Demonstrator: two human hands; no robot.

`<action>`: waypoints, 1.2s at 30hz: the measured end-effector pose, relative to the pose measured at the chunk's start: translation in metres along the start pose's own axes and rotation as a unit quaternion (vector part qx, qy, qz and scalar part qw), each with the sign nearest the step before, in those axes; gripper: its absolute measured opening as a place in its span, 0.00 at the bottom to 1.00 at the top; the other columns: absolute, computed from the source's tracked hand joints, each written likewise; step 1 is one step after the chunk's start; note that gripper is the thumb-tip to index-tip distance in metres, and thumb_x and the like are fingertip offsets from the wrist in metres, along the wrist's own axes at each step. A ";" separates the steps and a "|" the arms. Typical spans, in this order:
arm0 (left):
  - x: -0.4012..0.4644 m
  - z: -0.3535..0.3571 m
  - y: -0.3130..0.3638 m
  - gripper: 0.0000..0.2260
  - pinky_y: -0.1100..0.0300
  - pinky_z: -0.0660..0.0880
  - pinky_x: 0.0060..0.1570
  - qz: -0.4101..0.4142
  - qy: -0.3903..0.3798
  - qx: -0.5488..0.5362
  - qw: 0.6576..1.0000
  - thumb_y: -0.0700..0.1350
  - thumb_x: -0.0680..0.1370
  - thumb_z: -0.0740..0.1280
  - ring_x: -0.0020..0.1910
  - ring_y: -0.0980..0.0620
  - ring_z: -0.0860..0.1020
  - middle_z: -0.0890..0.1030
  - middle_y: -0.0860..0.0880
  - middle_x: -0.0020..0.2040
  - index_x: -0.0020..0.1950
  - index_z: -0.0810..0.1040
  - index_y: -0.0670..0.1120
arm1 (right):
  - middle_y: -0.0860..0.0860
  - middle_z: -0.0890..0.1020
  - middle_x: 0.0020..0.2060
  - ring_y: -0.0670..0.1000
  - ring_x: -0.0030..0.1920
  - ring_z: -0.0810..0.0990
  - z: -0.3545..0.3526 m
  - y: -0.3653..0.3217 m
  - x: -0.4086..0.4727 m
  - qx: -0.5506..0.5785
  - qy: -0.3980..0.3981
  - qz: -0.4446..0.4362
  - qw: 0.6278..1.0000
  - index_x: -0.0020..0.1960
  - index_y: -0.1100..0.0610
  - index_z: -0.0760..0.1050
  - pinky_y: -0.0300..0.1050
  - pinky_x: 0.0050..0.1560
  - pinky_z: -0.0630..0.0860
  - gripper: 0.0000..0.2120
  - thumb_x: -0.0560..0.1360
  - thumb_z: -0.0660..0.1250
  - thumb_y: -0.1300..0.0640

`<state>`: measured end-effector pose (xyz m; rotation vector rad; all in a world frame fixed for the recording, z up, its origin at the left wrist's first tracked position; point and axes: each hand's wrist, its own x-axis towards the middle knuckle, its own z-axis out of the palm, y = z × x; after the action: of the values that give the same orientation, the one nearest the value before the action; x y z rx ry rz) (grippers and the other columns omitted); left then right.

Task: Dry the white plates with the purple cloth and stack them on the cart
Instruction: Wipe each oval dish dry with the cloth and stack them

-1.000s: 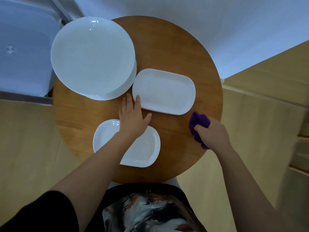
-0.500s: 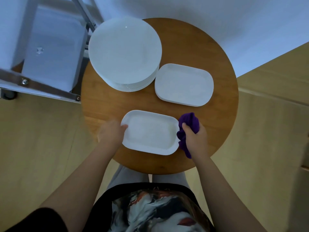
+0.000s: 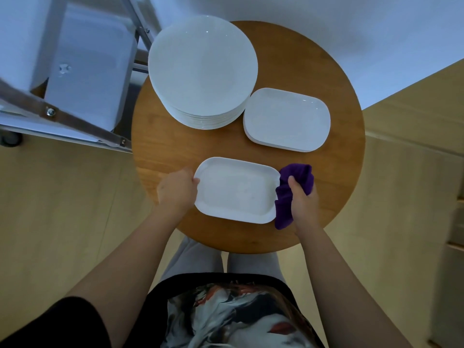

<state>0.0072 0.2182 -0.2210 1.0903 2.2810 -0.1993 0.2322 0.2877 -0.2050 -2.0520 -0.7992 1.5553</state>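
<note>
While the rectangular plate (image 3: 236, 190) lies on the desk (image 3: 334, 172), both hands flank it.
Left hand (image 3: 175, 190) pinches its rim; right hand (image 3: 302, 197) clutches the soft purple cloth (image 3: 298, 179); stiff, slippery, breakable, so grip the edges.

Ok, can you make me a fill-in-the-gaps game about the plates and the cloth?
1. The right hand holds a ____ cloth.
2. The left hand grips the edge of a ____ plate.
3. The tall stack of plates is ____ in shape.
4. Everything sits on a round ____ table.

Missing words: purple; rectangular; round; wooden
</note>
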 end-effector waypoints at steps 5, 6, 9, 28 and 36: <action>0.001 0.000 0.001 0.10 0.59 0.69 0.32 0.003 0.004 0.016 1.000 0.45 0.80 0.59 0.33 0.50 0.72 0.70 0.49 0.31 0.46 0.77 0.41 | 0.48 0.79 0.51 0.48 0.49 0.78 0.000 0.002 0.000 0.016 0.005 0.003 1.000 0.66 0.50 0.70 0.42 0.42 0.74 0.18 0.77 0.65 0.52; 0.002 -0.001 0.001 0.09 0.59 0.68 0.32 -0.003 0.002 0.005 1.000 0.44 0.79 0.59 0.33 0.49 0.72 0.71 0.48 0.32 0.46 0.76 0.41 | 0.48 0.79 0.51 0.48 0.49 0.78 -0.001 0.003 0.000 0.018 0.008 0.005 1.000 0.66 0.50 0.70 0.42 0.42 0.74 0.18 0.77 0.65 0.52; 0.005 -0.003 0.001 0.07 0.60 0.67 0.30 -0.020 -0.005 -0.030 0.999 0.43 0.78 0.62 0.31 0.50 0.71 0.71 0.48 0.32 0.44 0.75 0.40 | 0.46 0.79 0.50 0.48 0.50 0.78 -0.002 0.006 0.000 0.027 0.014 0.014 0.999 0.63 0.49 0.70 0.43 0.44 0.75 0.16 0.76 0.66 0.52; 0.002 0.004 -0.001 0.12 0.61 0.63 0.29 -0.006 -0.037 -0.135 0.990 0.40 0.80 0.58 0.30 0.52 0.67 0.70 0.46 0.33 0.36 0.68 0.41 | 0.43 0.78 0.46 0.46 0.47 0.77 0.005 0.009 0.002 0.037 0.016 0.014 0.999 0.61 0.46 0.68 0.41 0.40 0.74 0.14 0.77 0.65 0.52; -0.005 -0.009 0.009 0.14 0.60 0.65 0.35 -0.012 -0.064 -0.376 0.924 0.51 0.82 0.56 0.36 0.54 0.68 0.69 0.50 0.36 0.40 0.69 0.46 | 0.46 0.80 0.47 0.48 0.48 0.78 -0.003 0.006 0.002 0.081 0.001 0.039 0.996 0.54 0.44 0.72 0.44 0.45 0.75 0.08 0.76 0.66 0.52</action>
<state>0.0120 0.2245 -0.2096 0.6136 1.9665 0.5444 0.2361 0.2844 -0.2092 -1.9871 -0.5787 1.6042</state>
